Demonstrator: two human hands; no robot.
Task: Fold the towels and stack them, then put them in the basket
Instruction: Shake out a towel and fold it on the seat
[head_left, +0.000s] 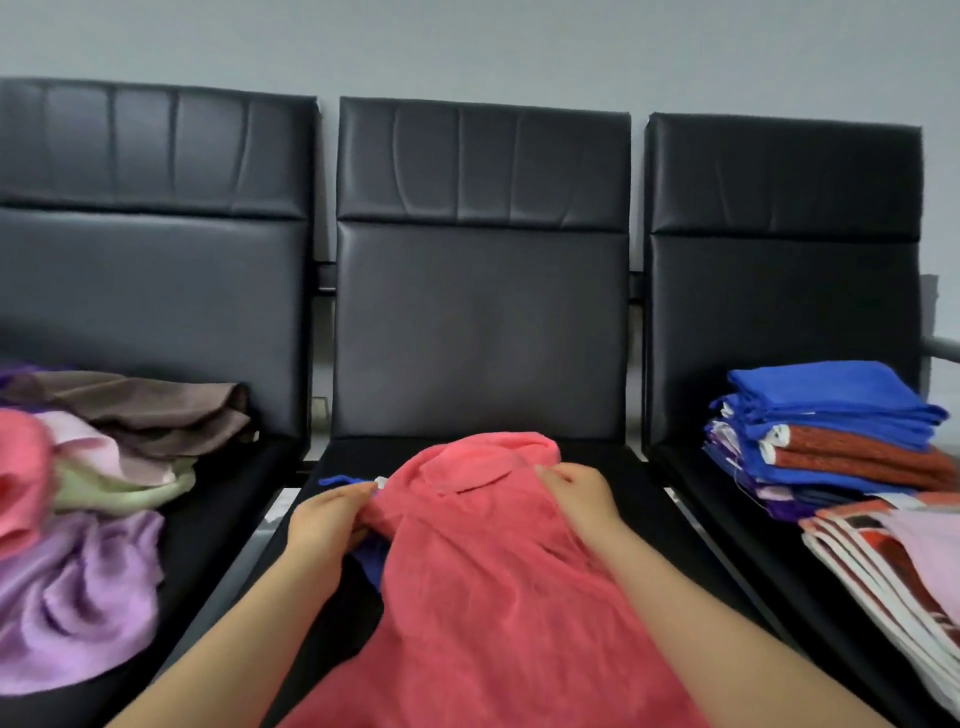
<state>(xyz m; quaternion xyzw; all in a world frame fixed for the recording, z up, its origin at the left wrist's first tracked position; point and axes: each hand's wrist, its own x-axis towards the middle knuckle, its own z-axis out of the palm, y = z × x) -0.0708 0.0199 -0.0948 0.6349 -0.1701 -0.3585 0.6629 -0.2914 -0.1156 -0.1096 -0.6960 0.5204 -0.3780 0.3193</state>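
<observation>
Three black padded seats in a row form the bench (483, 332), set against a grey wall.

Middle seat: a coral-pink towel (498, 587) lies rumpled along the seat, its far end bunched up near the backrest, its near end running out of view at the bottom. A scrap of blue cloth (340, 480) shows from under its left edge.

Left hand (327, 525) — fingers curled round a bunched fold at the towel's left edge, gripping it. Right hand (576, 499) — on the towel's upper right part, fingertips bent into the cloth; whether it pinches a fold or only presses, cannot tell.

Left seat: loose heap of unfolded cloths (93, 499) — brown, pale green, pink, lilac, all crumpled together.

Right seat: stack of folded towels (826, 436), blue on top, rust-red and purple layers below. Just in front of it, touching or nearly so, a second pile of folded pieces (893, 571), white-edged with red, a pale lilac one uppermost.
</observation>
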